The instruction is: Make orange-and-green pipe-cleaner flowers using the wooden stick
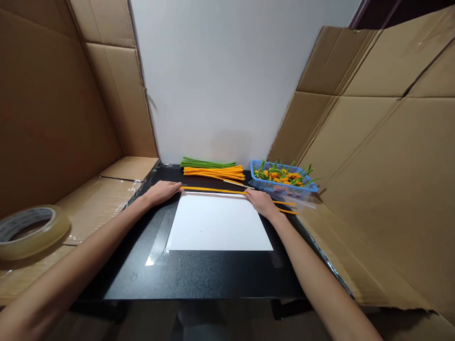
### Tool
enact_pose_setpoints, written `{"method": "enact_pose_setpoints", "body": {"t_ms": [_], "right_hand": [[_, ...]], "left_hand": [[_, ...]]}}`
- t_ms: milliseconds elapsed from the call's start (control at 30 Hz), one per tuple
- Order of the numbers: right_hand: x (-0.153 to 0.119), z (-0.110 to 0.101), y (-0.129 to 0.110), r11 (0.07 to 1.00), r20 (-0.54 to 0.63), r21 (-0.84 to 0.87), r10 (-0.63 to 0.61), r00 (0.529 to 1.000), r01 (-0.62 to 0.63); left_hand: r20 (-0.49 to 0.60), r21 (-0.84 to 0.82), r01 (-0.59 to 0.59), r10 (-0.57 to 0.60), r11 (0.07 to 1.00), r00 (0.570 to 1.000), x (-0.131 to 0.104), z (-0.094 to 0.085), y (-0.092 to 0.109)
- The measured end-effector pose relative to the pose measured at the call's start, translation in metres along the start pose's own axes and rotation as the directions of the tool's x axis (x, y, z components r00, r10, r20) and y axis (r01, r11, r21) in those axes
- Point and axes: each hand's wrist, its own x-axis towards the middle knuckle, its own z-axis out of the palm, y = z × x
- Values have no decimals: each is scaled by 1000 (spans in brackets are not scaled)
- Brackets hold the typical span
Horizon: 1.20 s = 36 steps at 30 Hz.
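Stem [213, 189], thin and orange. Runs straight along the far edge of white sheet [219, 222] on black table [213, 274]. Pinched at one side by left hand [165, 192], at the other by right hand [261, 202], both closed on it. Farther back, green bundle [208, 164] beside orange bundle [213, 172]; to the right, blue basket [313, 189] heaped with orange-and-green pieces [273, 175].

Thin orange stem [213, 189]; straight, crosswise; along white sheet [218, 222]
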Motion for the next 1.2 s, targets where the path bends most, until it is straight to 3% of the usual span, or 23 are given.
{"method": "enact_pose_setpoints", "body": {"t_ms": [100, 167, 300, 433, 500, 600, 733, 800, 900, 967, 1067, 1133, 1200], "right_hand": [[-5, 3, 27, 994, -63, 90, 71, 996, -65], [-8, 4, 37, 989, -103, 132, 75, 992, -61], [-9, 4, 33, 995, -240, 96, 41, 970, -19], [3, 12, 13, 998, -336, 54, 40, 941, -23], [11, 17, 5, 997, -310, 42, 69, 948, -59], [17, 22, 2, 994, -222, 21, 114, 968, -112], [16, 22, 7, 989, -202, 16, 145, 969, -145], [15, 22, 11, 988, -209, 27, 156, 965, -154], [14, 23, 13, 986, -198, 36, 166, 966, -163], [13, 23, 11, 987, -219, 35, 161, 962, -157], [11, 20, 6, 989, -330, 46, 149, 932, -142], [10, 16, 4, 988, -437, 84, 154, 886, -130], [9, 12, 4, 986, -536, 134, 157, 830, -100]], "left_hand": [[-48, 62, 43, -40, 997, 998, 3, 1, -10], [-153, 113, 92, -74, 989, 985, 1, 5, -13], [-381, 147, 216, -147, 965, 913, -9, 10, -14], [-385, 121, 286, -221, 950, 896, -18, 9, -15], [-370, 56, 288, -248, 956, 895, -21, 8, -17], [-377, -177, 307, -352, 935, 856, -24, 7, -22], [-196, -596, 324, -524, 735, 829, -28, 5, -29], [-85, -729, 321, -546, 604, 834, -29, 3, -32], [-35, -884, 245, -580, 397, 814, -30, 0, -33], [-52, -965, 128, -645, 229, 763, -28, -3, -33], [-97, -994, -95, -766, 48, 635, -24, -15, -29], [-144, -979, -202, -814, 33, 563, -20, -31, -24], [-199, -965, -250, -849, 82, 489, -17, -56, -14]]}}
